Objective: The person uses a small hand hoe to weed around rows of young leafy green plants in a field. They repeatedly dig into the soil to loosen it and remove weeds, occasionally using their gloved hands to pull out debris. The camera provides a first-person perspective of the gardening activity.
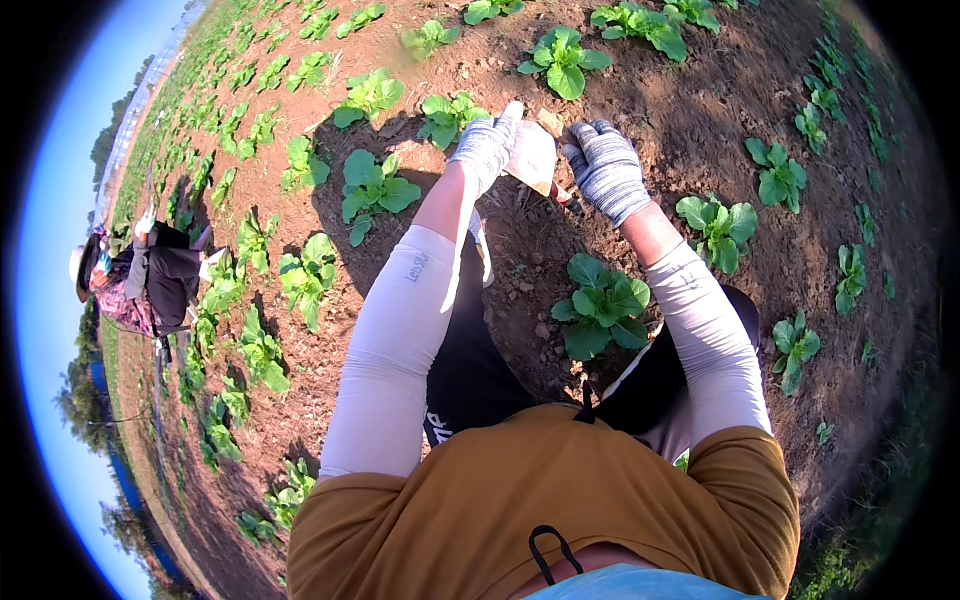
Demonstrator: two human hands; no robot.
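My left hand (487, 146), in a striped grey-and-white knit glove, is beside a flat pale, soil-stained piece (532, 157) that may be a tool blade. Whether its fingers grip that edge cannot be made out. In a matching glove, my right hand (606, 166) is curled around the near end of a tan, wood-like piece (551, 122). This tan piece meets the top of the pale one. Just below, a red-and-black handle (565, 197) shows near the soil, partly hidden. A leafy green seedling (604, 306) grows between my legs, and another (450, 118) stands beyond my left hand.
Rows of leafy plants, such as one (379, 191) on the left and one (718, 231) on the right, grow in brown soil (697, 112). Another person (154, 274) is low among plants at far left. My shoe (481, 247) rests near my left forearm.
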